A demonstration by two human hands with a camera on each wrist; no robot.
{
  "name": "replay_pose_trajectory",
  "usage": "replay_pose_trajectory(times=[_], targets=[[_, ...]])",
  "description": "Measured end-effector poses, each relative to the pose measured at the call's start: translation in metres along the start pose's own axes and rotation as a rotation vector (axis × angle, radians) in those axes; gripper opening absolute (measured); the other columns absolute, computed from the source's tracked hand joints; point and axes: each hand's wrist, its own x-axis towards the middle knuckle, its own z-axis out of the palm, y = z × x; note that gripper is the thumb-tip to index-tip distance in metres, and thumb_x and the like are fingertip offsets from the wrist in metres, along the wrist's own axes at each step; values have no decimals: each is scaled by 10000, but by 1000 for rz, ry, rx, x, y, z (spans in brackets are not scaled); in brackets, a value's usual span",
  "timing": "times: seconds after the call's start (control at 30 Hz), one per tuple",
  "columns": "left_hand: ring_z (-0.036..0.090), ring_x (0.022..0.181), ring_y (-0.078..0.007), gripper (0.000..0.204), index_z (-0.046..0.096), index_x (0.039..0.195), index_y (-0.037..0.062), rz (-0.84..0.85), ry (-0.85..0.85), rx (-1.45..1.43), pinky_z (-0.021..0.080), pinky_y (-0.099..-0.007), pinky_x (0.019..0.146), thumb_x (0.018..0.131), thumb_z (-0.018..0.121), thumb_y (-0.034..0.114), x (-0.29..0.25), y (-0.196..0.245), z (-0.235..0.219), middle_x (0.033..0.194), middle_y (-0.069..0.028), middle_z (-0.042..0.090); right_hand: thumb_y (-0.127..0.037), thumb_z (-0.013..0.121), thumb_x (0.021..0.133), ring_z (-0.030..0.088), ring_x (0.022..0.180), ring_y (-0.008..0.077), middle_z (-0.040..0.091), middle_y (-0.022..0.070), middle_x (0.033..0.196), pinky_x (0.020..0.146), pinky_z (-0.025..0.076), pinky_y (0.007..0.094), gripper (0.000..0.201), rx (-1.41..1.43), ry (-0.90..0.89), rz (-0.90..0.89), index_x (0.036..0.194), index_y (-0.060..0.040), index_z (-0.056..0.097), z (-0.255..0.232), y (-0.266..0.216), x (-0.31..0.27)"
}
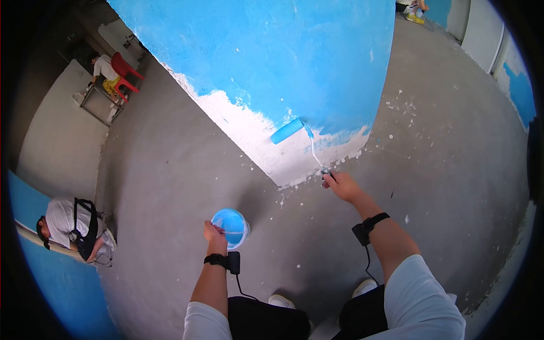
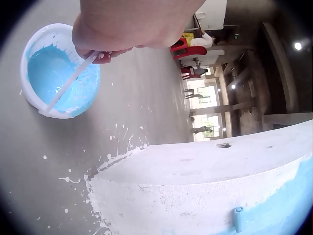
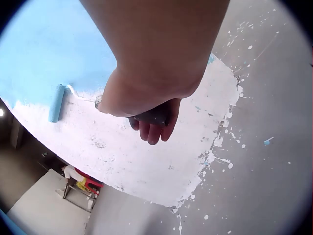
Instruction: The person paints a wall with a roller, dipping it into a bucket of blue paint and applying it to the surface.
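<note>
My right hand [image 1: 339, 186] grips the dark handle [image 3: 154, 115] of a paint roller. Its blue-coated sleeve [image 1: 287, 131] lies against the pillar [image 1: 272, 51], at the border between blue paint and the white lower part. A thin white frame runs from the sleeve down to the handle. With my left hand [image 1: 214, 231] I hold the bail handle [image 2: 73, 81] of a white bucket [image 2: 32, 95], its fingers curled round it. Blue paint [image 1: 229, 218] lies inside the bucket, and streaks of it coat the inner wall.
White paint spatters dot the grey floor [image 1: 170, 170] round the pillar's base. At the left a person [image 1: 65, 224] crouches by a half-blue wall. Farther back someone sits on a red chair [image 1: 126, 73] at a small table. Another person's feet [image 1: 416, 18] show at the top right.
</note>
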Motion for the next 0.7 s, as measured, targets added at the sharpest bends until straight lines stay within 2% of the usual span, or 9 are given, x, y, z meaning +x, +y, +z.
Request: replay_pose_trajectory(times=[0.07, 0.13, 0.17, 0.33, 0.47, 0.53, 0.7], targets=[[348, 435, -124, 209, 407, 684, 119, 6, -2, 4, 321, -300, 425, 841, 514, 207, 6, -3, -2, 552, 2, 360, -363, 478, 973, 674, 786, 250, 710, 110, 839, 743, 503, 366, 401, -22, -28, 16, 975, 5, 636, -1, -6, 2], [340, 428, -126, 209, 408, 693, 116, 17, -15, 13, 314, -299, 417, 840, 514, 221, 9, -4, -2, 555, 1, 360, -337, 487, 977, 675, 811, 233, 704, 113, 842, 763, 501, 347, 375, 129, -47, 10, 993, 11, 625, 2, -13, 10], [340, 428, -126, 209, 408, 693, 116, 2, -26, 0, 314, -299, 417, 840, 514, 221, 10, -5, -5, 555, 1, 360, -337, 487, 977, 675, 811, 233, 704, 113, 842, 763, 501, 347, 375, 108, -39, 8, 993, 11, 625, 2, -21, 10], [343, 445, -125, 204, 417, 711, 112, 23, -10, 33, 323, -299, 432, 853, 506, 228, 7, -4, 1, 566, 0, 362, -305, 500, 981, 683, 742, 186, 689, 106, 785, 694, 512, 312, 348, 256, 10, -140, 933, 22, 609, 0, -66, 15], [351, 459, -124, 193, 435, 739, 112, 12, 0, 42, 318, -296, 440, 864, 507, 241, 16, -8, -1, 581, -2, 371, -310, 501, 981, 683, 711, 182, 688, 101, 773, 665, 515, 308, 352, 269, 28, -177, 913, 20, 602, -3, -88, 18], [351, 460, -124, 193, 439, 745, 112, 9, 0, 31, 315, -296, 440, 865, 508, 246, 36, -15, -6, 583, -2, 372, -316, 504, 980, 683, 720, 181, 688, 99, 761, 666, 513, 306, 356, 269, 53, -175, 898, 15, 605, -4, -94, 17], [356, 462, -122, 204, 443, 749, 109, 7, -21, 31, 316, -296, 440, 869, 514, 258, 30, -14, -5, 589, -1, 376, -324, 510, 975, 678, 695, 183, 693, 92, 756, 648, 507, 308, 354, 230, -3, -109, 894, 3, 618, 1, -77, 14]])
